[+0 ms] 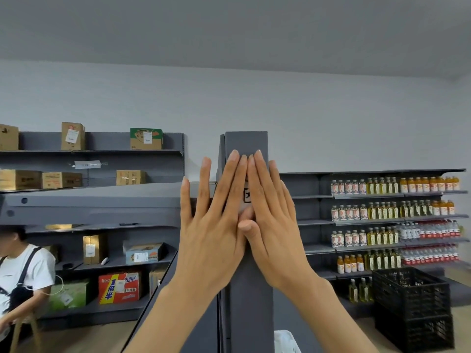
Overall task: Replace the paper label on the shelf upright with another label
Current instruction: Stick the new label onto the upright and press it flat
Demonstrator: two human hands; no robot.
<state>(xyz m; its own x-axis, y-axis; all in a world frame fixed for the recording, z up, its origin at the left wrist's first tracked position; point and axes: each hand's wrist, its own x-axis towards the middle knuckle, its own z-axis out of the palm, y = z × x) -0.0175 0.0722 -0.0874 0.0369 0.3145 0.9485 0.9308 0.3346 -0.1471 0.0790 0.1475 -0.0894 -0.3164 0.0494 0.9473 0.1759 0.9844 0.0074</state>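
Note:
A dark grey shelf upright point(246, 142) rises in the middle of the view. A white paper label point(246, 197) with black print lies on its front face, mostly hidden. My left hand point(212, 217) and my right hand point(270, 217) lie flat against the upright side by side, fingers pointing up and slightly spread, palms pressed over the label. Only a narrow strip of the label shows in the gap between the two hands. Neither hand grips anything.
Grey shelving with cardboard boxes point(72, 136) stands at the left, and a shelf board point(89, 202) juts towards me. Bottles point(392, 186) fill the shelves at the right. Stacked black crates point(413, 307) stand low right. A person in a white shirt point(23, 271) is at the far left.

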